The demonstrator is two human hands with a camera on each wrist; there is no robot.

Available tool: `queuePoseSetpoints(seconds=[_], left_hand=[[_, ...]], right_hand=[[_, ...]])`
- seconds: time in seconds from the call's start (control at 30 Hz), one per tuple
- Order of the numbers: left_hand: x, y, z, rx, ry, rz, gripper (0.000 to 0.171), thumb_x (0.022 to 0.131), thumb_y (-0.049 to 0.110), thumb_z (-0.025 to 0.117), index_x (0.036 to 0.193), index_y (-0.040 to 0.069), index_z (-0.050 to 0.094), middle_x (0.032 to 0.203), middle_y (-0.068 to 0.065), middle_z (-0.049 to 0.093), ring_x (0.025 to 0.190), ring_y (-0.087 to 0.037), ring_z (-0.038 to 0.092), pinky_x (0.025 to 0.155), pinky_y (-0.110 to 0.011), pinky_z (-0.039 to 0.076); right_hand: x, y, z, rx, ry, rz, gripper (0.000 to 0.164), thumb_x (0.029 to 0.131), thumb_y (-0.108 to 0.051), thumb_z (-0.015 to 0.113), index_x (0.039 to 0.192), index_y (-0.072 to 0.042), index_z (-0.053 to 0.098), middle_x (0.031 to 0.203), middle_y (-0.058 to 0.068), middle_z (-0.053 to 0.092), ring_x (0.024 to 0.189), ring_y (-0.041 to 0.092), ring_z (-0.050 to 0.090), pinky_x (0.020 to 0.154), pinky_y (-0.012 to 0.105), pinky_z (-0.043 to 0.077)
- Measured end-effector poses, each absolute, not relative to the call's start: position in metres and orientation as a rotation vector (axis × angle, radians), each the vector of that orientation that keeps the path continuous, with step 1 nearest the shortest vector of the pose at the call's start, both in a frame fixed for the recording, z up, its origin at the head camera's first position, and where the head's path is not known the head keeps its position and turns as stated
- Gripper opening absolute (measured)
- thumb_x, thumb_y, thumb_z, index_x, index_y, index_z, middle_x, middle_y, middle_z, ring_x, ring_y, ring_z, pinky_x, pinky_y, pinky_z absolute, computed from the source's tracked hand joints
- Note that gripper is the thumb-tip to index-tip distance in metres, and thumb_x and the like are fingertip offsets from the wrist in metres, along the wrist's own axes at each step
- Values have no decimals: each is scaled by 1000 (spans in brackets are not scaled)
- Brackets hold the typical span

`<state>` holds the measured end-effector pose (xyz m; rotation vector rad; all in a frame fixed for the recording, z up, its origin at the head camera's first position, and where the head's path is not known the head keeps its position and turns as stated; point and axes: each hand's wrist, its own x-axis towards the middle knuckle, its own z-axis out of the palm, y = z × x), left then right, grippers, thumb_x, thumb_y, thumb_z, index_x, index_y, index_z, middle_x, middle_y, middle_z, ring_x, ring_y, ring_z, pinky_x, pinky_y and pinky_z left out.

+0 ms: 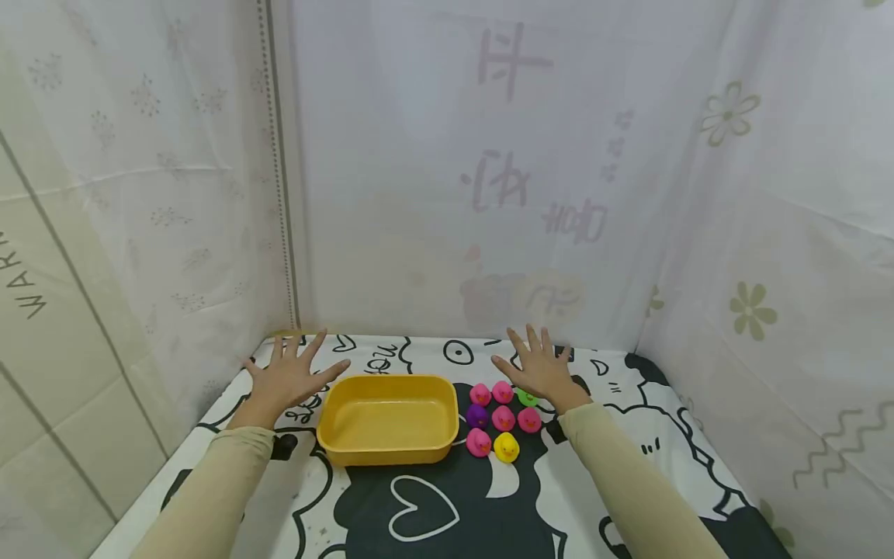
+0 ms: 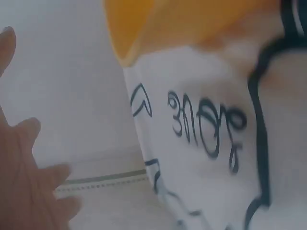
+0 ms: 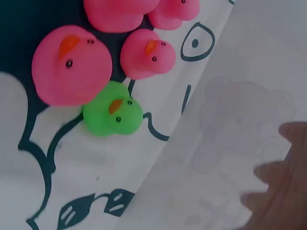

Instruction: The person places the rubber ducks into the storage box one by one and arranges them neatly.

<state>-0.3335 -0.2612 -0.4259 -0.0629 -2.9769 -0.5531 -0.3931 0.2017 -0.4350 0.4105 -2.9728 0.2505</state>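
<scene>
My left hand [image 1: 285, 380] is spread with straight fingers to the left of a yellow plastic basin [image 1: 388, 458], holding nothing. On the other side, my right hand [image 1: 541, 373] is spread too, above the far right of a group of rubber ducks. Several ducks are pink [image 1: 503, 419]; one is purple [image 1: 478, 416], one yellow [image 1: 506, 448] and one green [image 1: 527, 398], the last partly hidden by the right hand in the head view. The right wrist view shows the green duck [image 3: 113, 109] fully, with the fingers apart from it. No ducks show inside the basin.
A black-and-white patterned cloth [image 1: 433, 508] covers the table. Pale printed curtains [image 1: 433, 194] hang behind it and along both sides. The basin stands directly left of the ducks.
</scene>
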Motion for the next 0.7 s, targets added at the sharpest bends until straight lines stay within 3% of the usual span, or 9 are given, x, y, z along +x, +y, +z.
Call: queuePoseSetpoints(seconds=[0.13,0.23,0.3,0.5,0.7], left_hand=[[-337,-270,-443,-42,-2936,-1342,99,93,75,38,162,12,5,161,-29,18,145,-52,19,109,-74,20],[-338,-274,-469,46,-2655,-1999,91,99,64,41,161,7,9,162,-23,24,147,-41,26,115,-57,29],[-338,-274,-488,103,-2440,-2281,83,102,57,43,161,6,15,162,-17,28,147,-34,30,116,-44,32],[-334,-270,-524,166,-2148,-2463,66,103,48,50,157,14,34,157,-5,40,135,-15,48,101,-20,45],[-335,-272,-532,75,-2187,-2425,66,103,49,47,156,11,36,160,-7,35,132,-8,48,98,-15,45]], right_hand=[[-393,196,-446,690,-3046,548,70,101,-53,48,157,-15,34,159,16,36,145,39,33,113,66,25],[-391,189,-458,790,-3086,712,56,100,-38,58,150,-14,47,148,13,51,134,34,49,109,57,40],[-391,185,-467,798,-3096,730,50,100,-35,60,145,-15,53,143,9,57,128,31,55,105,53,45],[-389,173,-475,817,-3085,757,40,99,-28,63,134,-10,62,130,7,64,121,30,58,103,54,46],[-395,169,-476,798,-3097,704,35,98,-24,66,131,-12,65,126,7,66,117,28,60,102,49,49]])
